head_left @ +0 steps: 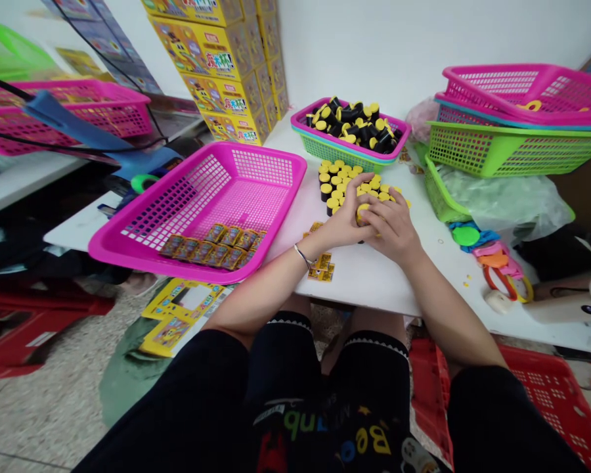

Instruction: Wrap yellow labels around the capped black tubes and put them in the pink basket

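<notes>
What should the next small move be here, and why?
Probably turn the capped piece slightly: the left hand and right hand close around it and hide most of its side, so a small turn might bring that side into view.

Yellow printed boxes [221, 62] stand stacked by the far edge of the desk [364, 276], toward its left. Nested baskets [517, 150] rise near its far right corner; a beige fan [566, 303] occupies the near right corner, beside coloured pieces [493, 259].
</notes>
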### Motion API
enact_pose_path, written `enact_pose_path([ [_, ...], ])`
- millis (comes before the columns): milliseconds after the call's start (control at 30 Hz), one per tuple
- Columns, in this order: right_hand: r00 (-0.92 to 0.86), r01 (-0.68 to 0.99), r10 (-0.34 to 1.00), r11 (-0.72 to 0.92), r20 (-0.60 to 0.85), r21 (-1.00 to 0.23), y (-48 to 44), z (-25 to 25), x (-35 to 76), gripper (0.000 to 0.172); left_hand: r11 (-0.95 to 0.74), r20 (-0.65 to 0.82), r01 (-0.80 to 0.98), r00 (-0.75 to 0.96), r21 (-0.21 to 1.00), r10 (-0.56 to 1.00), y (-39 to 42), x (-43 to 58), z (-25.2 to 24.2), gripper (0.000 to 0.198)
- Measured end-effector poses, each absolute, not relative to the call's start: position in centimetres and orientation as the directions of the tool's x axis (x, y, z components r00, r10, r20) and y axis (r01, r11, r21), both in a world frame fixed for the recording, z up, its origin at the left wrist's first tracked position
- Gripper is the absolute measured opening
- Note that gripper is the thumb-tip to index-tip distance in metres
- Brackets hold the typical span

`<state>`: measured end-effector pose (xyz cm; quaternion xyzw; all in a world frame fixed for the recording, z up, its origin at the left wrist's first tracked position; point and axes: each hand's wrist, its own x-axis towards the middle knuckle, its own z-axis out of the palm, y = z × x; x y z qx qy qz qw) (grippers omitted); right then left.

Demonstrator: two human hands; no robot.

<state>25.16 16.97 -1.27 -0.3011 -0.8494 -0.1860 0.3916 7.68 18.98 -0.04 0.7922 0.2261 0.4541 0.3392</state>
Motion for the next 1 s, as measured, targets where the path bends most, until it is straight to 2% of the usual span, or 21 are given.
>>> enact_pose_path([
  [67, -0.511, 0.701, 0.386, 0.705, 0.768, 0.112, 17.1, -1.3, 25.4, 0.029, -0.645, 0.581, -0.046, 0.486, 0.763, 0.653, 19.2, 7.5, 0.0, 0.088],
  [133, -0.492, 0.752, 0.435, 0.648, 0.755, 0.117, 17.3, -1.2, 25.9, 0.026, -0.625, 0.585, -0.065, 0.439, 0.778, 0.683, 19.3, 7.4, 0.2, 0.086],
  [200, -0.447, 0.810, 0.504, 0.579, 0.739, 0.094, 17.5, -0.9, 26.5, 0.029, -0.613, 0.568, -0.010, 0.387, 0.790, 0.726, 18.9, 7.3, 0.7, 0.079],
  [300, -0.305, 0.904, 0.615, 0.427, 0.727, 0.019, 17.8, 0.0, 27.5, 0.043, -0.598, 0.516, 0.156, 0.368, 0.786, 0.774, 16.7, 6.8, 2.2, 0.068],
  [400, -0.127, 0.963, 0.683, 0.259, 0.720, -0.076, 17.7, 1.1, 28.0, 0.046, -0.621, 0.476, 0.351, 0.417, 0.701, 0.774, 12.6, 5.2, 4.2, 0.043],
  [467, -0.045, 0.975, 0.693, 0.188, 0.720, -0.120, 17.4, 1.6, 28.0, 0.042, -0.678, 0.501, 0.403, 0.465, 0.614, 0.730, 9.7, 3.3, 5.8, 0.026],
  [600, -0.072, 0.978, 0.679, 0.193, 0.730, -0.084, 17.0, 1.5, 27.6, 0.040, -0.705, 0.516, 0.503, 0.481, 0.500, 0.709, 6.9, -2.6, 9.1, 0.021],
  [667, -0.117, 0.973, 0.676, 0.224, 0.728, -0.051, 16.9, 1.4, 27.5, 0.041, -0.608, 0.441, 0.643, 0.427, 0.465, 0.789, 8.0, -6.6, 10.3, 0.022],
  [733, -0.139, 0.971, 0.667, 0.238, 0.732, -0.033, 17.0, 1.4, 27.5, 0.039, -0.409, 0.317, 0.808, 0.291, 0.424, 0.903, 10.6, -10.9, 10.7, 0.018],
  [767, -0.142, 0.970, 0.659, 0.241, 0.738, -0.028, 17.0, 1.4, 27.6, 0.037, -0.283, 0.209, 0.873, 0.214, 0.397, 0.954, 12.2, -13.1, 10.6, 0.013],
  [800, -0.146, 0.969, 0.650, 0.245, 0.746, -0.024, 17.0, 1.5, 27.7, 0.035, -0.186, 0.105, 0.909, 0.158, 0.372, 0.982, 13.8, -15.0, 10.2, 0.008],
  [867, -0.161, 0.962, 0.633, 0.271, 0.757, -0.021, 17.0, 1.7, 27.8, 0.030, -0.070, 0.027, 0.957, 0.065, 0.283, 0.998, 16.8, -18.2, 8.9, 0.002],
  [933, -0.170, 0.953, 0.623, 0.301, 0.763, -0.033, 17.0, 1.8, 28.0, 0.025, -0.041, -0.031, 0.970, 0.050, 0.238, 0.998, 18.7, -20.2, 7.2, 0.005],
  [1000, -0.169, 0.948, 0.628, 0.315, 0.760, -0.049, 16.9, 1.9, 28.0, 0.022, -0.058, -0.078, 0.966, 0.080, 0.251, 0.994, 19.4, -21.2, 5.5, 0.009],
])
